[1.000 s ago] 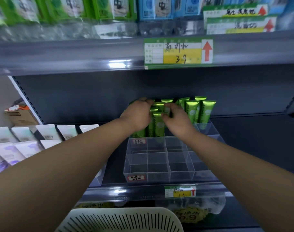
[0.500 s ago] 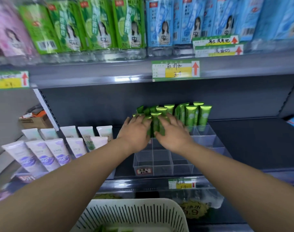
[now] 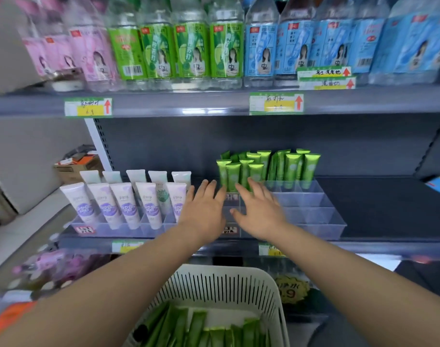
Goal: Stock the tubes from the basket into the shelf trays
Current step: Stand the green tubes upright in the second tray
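Shelf unit: the middle deck is dark, with an upper deck above it.

Upper deck: a row of upright bottles with pink labels on the left, green labels in the middle and blue labels on the right.

Basket: white and slotted, at the bottom centre of the view, below the front edge of the middle deck. Green tubes lie flat inside it, packed side by side.

Clear divided tray: sits on the middle deck, centre-right. Its front compartments hold nothing. Its back rows hold the shelved green tubes, standing upright and close together.

Second tray: just left of the clear one, holding white and purple tubes standing in two rows.

Cardboard box: beyond the left end of the shelf.

Left hand: palm down, fingers spread wide, holding nothing. It hovers over the left front of the clear tray.

Right hand: the same posture, fingers splayed and empty, just beside the left hand. The fingertips of both hands reach the front row of standing tubes; I cannot tell whether they touch.

Price tag: green and yellow with a red arrow, on the edge of the upper deck.
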Available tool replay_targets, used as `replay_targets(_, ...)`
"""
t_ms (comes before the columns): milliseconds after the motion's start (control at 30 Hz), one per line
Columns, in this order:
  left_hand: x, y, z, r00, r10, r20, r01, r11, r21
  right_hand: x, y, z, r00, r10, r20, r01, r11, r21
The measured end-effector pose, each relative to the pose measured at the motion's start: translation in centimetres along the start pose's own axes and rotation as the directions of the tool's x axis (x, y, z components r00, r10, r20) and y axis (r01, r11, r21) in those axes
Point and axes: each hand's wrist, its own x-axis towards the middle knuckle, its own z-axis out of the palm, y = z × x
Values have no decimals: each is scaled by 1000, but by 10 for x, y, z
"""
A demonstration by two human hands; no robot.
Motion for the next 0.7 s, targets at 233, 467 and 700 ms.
replay_targets(233, -49, -1, 17, 999, -43, -3, 43, 999, -28, -44, -14, 20, 998, -39, 58, 40, 999, -20)
replay_targets(467, -91, 1, 41, 997, -76, 21, 77, 996, -45, -80, -18, 50, 993, -14, 117, 13, 1000, 6)
replay_targets(700, -125, 1, 70, 995, -62, 83, 67, 996, -63, -106, -21, 83, 976, -14, 217, 4, 999, 49)
